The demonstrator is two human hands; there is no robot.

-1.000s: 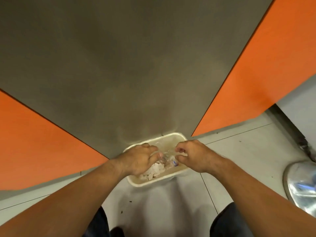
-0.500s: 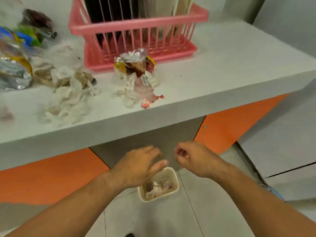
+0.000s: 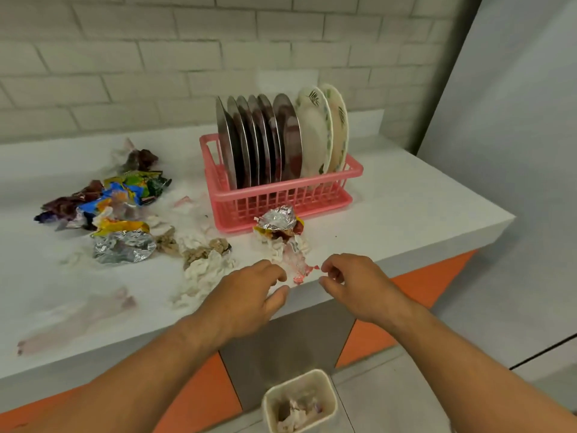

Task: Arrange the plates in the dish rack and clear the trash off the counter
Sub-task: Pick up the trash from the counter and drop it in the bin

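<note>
A pink dish rack (image 3: 281, 195) on the white counter (image 3: 421, 201) holds several steel plates (image 3: 256, 142) and two white patterned plates (image 3: 324, 132) standing on edge. In front of it lies a small heap of foil and tissue trash (image 3: 282, 235). My left hand (image 3: 249, 295) and my right hand (image 3: 352, 282) hover at the counter's front edge, on either side of that heap's near end. Both have loosely curled fingers and hold nothing. A cream trash bin (image 3: 299, 401) with some paper in it stands on the floor below.
Colourful crumpled wrappers (image 3: 109, 198), a foil ball (image 3: 125, 246) and torn tissues (image 3: 203, 267) are strewn over the counter's left half. A brick wall stands behind. Orange cabinet fronts (image 3: 406, 292) lie under the counter, and a grey wall rises at the right.
My view has risen from the bin on the floor to the counter. Both hands have come up from the bin, empty, to the counter's edge by the foil and tissue heap.
</note>
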